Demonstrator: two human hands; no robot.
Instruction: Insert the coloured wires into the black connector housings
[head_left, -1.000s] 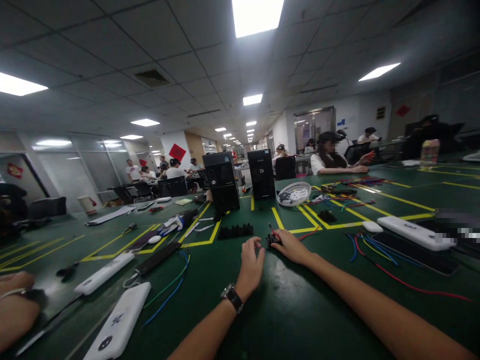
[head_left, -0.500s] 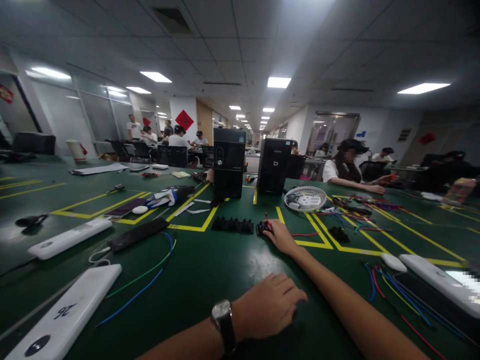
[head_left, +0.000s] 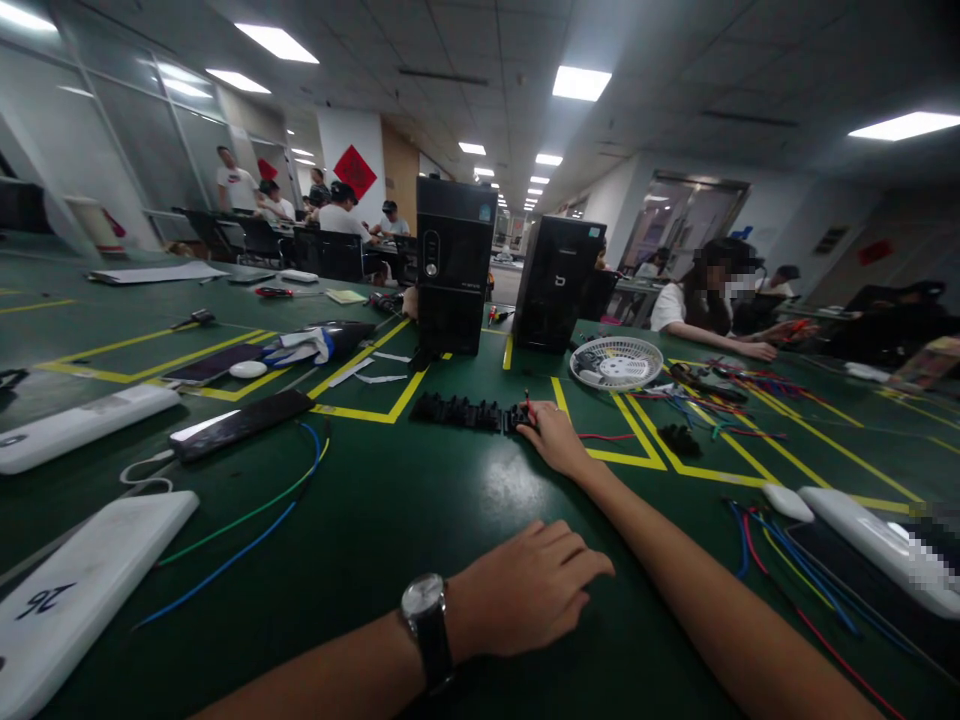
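Observation:
My right hand (head_left: 553,438) reaches far out on the green table (head_left: 390,520). Its fingers are closed on a small black connector block (head_left: 519,418) with a red wire (head_left: 600,437) coming out of it. That block touches the right end of a row of black connector blocks (head_left: 457,411). My left hand (head_left: 525,590), with a wristwatch (head_left: 427,625) on the wrist, lies flat on the table close to me, fingers stretched out, holding nothing.
Two black computer towers (head_left: 454,262) stand behind the blocks, a white fan grille (head_left: 616,362) to their right. Coloured wires (head_left: 780,545), white devices (head_left: 82,590) and a black phone (head_left: 240,424) lie on both sides. People sit at tables farther back.
My left hand drew back from the connector block to rest flat near me. My right hand pushed the block forward against the row of blocks. The view swung left and down.

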